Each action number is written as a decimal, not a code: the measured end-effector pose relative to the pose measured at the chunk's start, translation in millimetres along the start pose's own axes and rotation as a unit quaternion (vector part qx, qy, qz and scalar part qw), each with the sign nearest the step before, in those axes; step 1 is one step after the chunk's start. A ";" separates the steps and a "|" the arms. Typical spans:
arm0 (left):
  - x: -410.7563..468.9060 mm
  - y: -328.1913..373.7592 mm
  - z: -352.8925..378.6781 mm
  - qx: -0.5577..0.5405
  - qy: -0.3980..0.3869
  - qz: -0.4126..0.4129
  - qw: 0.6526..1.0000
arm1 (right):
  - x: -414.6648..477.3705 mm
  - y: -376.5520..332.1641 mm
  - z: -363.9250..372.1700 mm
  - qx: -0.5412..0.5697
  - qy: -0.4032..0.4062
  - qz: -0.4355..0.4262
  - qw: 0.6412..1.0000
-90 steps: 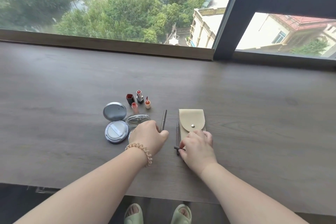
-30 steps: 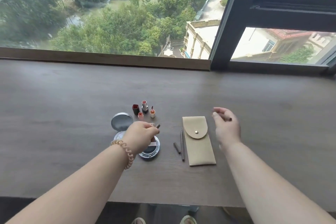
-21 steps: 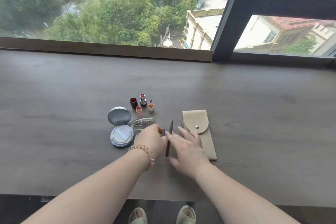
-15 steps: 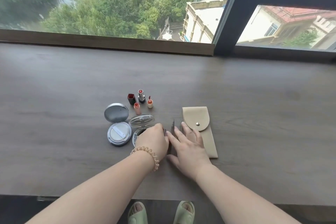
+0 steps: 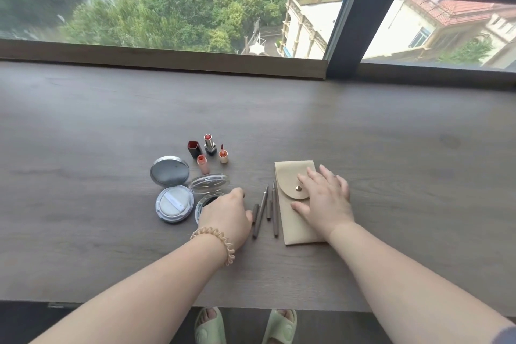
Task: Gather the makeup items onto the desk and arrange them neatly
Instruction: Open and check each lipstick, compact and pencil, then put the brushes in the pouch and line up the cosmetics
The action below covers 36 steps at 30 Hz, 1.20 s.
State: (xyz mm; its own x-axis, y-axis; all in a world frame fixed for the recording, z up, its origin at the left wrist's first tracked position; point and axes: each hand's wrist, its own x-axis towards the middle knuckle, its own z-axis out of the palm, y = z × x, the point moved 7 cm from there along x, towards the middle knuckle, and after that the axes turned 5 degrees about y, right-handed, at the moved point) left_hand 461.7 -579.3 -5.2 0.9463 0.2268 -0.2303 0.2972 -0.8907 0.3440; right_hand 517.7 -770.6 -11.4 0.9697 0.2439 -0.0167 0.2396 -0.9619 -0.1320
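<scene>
On the wood desk [image 5: 391, 148] lies a beige snap pouch [image 5: 291, 227], and my right hand [image 5: 325, 201] rests flat on it with straight fingers. Just left of the pouch lie two long brown pencils [image 5: 261, 213] and two short caps [image 5: 268, 208], roughly parallel. My left hand [image 5: 226, 216] sits over a small clear-lidded compact [image 5: 209, 184], fingers loosely curled, thumb beside the leftmost cap [image 5: 255, 212]; I see nothing held in it. An open silver cushion compact [image 5: 173, 194] lies further left. Behind stand several small lipsticks [image 5: 209, 145].
The window sill [image 5: 167, 60] and a dark window frame post [image 5: 346, 36] border the desk's far edge. The near desk edge [image 5: 251, 306] runs just above my sandalled feet [image 5: 243, 327]. A coiled hair tie [image 5: 220, 240] circles my left wrist.
My right hand has moved right, off the pencils and onto the pouch. The pencils and caps now lie uncovered in a row. My left hand has barely moved.
</scene>
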 end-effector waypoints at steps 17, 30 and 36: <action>-2.9 46.1 -40.5 -0.352 0.007 -0.071 0.933 | 4.7 18.8 -101.0 0.016 0.266 -0.055 0.962; -39.1 140.5 -133.8 -0.625 -0.179 0.051 0.758 | -19.2 -36.1 -221.3 0.207 0.259 -0.182 0.926; -49.2 144.4 -149.7 -0.640 -0.178 0.085 0.742 | -30.0 -43.7 -233.6 0.141 0.334 -0.213 0.907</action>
State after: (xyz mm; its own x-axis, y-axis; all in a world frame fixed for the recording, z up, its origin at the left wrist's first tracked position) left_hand 477.1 -660.2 192.0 0.9581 -0.1686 -0.2315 0.2699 0.2616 0.9266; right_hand 489.4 -764.8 226.4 0.6276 0.3669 0.6867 0.6692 -0.7049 -0.2351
